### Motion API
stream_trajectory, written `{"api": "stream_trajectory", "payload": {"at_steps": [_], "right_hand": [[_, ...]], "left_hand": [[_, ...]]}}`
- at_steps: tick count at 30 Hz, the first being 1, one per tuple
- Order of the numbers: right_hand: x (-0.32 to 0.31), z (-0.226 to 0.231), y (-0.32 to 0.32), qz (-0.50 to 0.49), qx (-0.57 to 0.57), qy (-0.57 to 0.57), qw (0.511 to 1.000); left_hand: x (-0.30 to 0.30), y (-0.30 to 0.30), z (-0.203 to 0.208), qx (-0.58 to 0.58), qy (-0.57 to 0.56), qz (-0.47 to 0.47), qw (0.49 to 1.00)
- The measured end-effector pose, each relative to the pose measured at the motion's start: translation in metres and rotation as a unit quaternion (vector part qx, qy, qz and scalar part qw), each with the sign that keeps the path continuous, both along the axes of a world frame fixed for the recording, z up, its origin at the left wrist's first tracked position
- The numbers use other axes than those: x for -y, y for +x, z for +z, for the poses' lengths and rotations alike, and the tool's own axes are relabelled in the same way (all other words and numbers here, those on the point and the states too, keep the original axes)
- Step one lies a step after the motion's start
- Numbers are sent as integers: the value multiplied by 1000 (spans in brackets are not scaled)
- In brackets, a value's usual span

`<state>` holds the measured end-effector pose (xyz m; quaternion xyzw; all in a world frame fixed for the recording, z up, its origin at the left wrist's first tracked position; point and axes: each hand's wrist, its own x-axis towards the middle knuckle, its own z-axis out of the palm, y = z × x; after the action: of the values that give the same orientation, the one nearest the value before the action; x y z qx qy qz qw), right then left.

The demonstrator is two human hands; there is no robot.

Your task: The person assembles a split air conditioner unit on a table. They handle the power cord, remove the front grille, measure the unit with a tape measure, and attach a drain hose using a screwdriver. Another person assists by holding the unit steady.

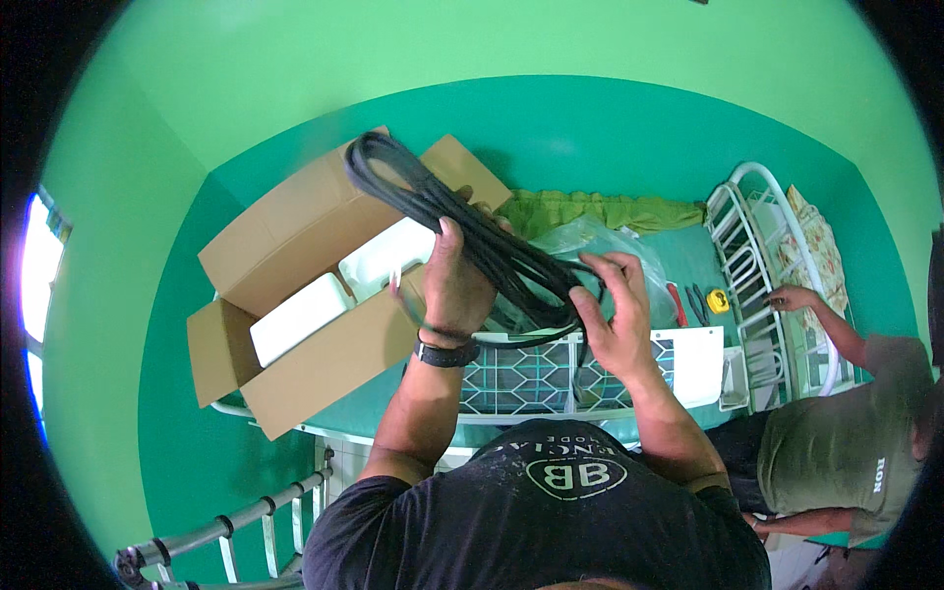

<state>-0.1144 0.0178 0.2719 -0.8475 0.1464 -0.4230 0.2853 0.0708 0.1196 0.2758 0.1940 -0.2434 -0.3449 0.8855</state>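
Note:
A long bundle of looped black cable (482, 246) hangs across my two hands above the bed. My left hand (460, 280), with a dark watch on the wrist, is closed round the middle of the bundle, palm up. At the bundle's lower right end, my right hand (618, 310) has its thumb and fingers curled round the loops. A loose cable end passes beneath the left wrist, its pale tip showing beside that hand. Just below the hands lies a white casing (700, 364) with a hexagonal-mesh front, partly hidden by my forearms.
At left an open cardboard box (324, 369) holds white foam pieces (300, 320). Clear plastic sheeting (600, 241), red-handled tool (677, 305), pliers (699, 305) and yellow tape measure (718, 301) lie right. A co-worker's hand (792, 298) touches the white metal rack (752, 285). A ladder (226, 526) stands lower left.

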Motion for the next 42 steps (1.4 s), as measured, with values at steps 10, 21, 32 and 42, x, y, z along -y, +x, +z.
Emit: {"api": "stream_trajectory", "payload": {"at_steps": [10,21,32,42], "right_hand": [[-1,22,60,75,45,-104,991],[11,25,51,146,-46,-13,988],[37,19,58,169,-40,-235,956],[35,-31,49,208,-12,537,818]], "left_hand": [[-4,-21,-7,-14,113,-54,992],[-2,-25,-32,84,214,-52,972],[-5,-17,-16,126,341,-54,930],[2,-22,-27,155,370,-23,916]]}}
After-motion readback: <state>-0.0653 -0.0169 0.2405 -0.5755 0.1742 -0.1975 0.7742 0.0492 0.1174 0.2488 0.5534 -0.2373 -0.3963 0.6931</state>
